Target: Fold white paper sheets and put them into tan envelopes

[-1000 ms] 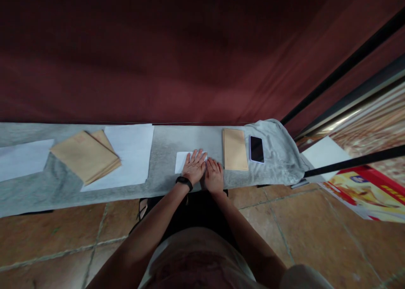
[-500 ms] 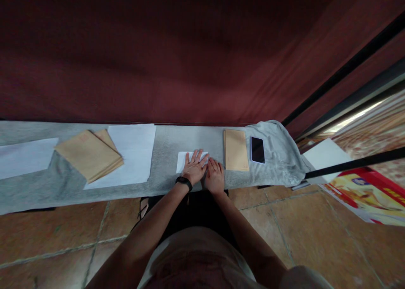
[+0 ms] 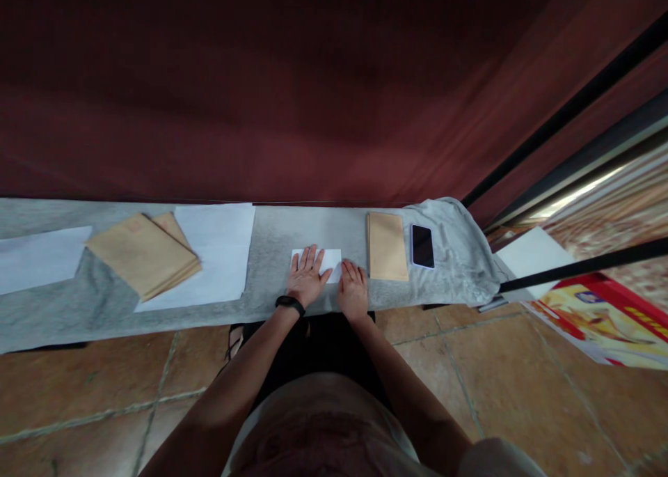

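A small folded white sheet of paper lies flat on the grey cloth in front of me. My left hand, with a black band at the wrist, presses flat on its left part, fingers spread. At the paper's right edge rests my right hand, its fingers stretched out and close together, the tips touching or just beside the edge. Right of that hand lies a small stack of brown envelopes.
A phone lies right of the envelopes. Further left are more brown envelopes, partly over large white sheets, and another white sheet. The grey cloth covers a narrow surface against a dark red curtain. A colourful box stands at right.
My left hand has slid left across the folded paper, away from my right hand, uncovering the paper's right part. The right hand has stayed nearly still.
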`<action>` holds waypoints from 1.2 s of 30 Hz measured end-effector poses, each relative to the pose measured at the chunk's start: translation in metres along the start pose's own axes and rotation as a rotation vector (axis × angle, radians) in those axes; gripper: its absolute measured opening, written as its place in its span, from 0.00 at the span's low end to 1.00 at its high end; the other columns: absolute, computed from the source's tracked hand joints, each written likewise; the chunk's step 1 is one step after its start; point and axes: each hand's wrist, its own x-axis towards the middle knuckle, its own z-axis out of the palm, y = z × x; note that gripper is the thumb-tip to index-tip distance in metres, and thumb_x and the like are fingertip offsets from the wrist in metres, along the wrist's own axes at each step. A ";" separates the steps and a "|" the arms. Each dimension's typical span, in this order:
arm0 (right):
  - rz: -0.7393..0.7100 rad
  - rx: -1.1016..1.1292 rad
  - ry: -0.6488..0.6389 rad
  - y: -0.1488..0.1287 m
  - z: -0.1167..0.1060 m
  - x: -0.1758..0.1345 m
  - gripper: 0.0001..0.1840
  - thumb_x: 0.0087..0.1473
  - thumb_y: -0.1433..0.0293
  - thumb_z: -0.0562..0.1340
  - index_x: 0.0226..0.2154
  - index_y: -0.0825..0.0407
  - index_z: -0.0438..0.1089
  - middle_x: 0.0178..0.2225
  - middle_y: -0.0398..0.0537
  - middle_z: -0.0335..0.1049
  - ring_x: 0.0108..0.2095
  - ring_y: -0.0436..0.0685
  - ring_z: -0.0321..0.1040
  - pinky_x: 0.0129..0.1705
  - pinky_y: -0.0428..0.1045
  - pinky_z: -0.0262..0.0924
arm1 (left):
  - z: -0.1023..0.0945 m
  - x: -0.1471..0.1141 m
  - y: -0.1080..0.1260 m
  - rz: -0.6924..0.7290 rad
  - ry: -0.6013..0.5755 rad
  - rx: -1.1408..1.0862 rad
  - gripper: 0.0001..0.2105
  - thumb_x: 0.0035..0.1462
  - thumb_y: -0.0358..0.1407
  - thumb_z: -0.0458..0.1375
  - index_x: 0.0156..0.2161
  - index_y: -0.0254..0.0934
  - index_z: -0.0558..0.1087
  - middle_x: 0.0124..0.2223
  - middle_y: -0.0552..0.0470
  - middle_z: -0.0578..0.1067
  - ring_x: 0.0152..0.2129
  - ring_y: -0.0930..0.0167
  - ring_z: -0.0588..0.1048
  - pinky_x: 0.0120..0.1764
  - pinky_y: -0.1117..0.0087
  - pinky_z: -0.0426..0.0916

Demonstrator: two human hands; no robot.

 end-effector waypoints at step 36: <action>-0.048 -0.006 0.057 -0.005 -0.004 -0.002 0.26 0.63 0.78 0.52 0.62 0.58 0.64 0.63 0.56 0.66 0.64 0.60 0.61 0.68 0.60 0.50 | -0.035 -0.012 -0.036 -0.656 0.119 -0.929 0.19 0.47 0.29 0.59 0.46 0.37 0.76 0.35 0.50 0.80 0.36 0.64 0.79 0.41 0.64 0.73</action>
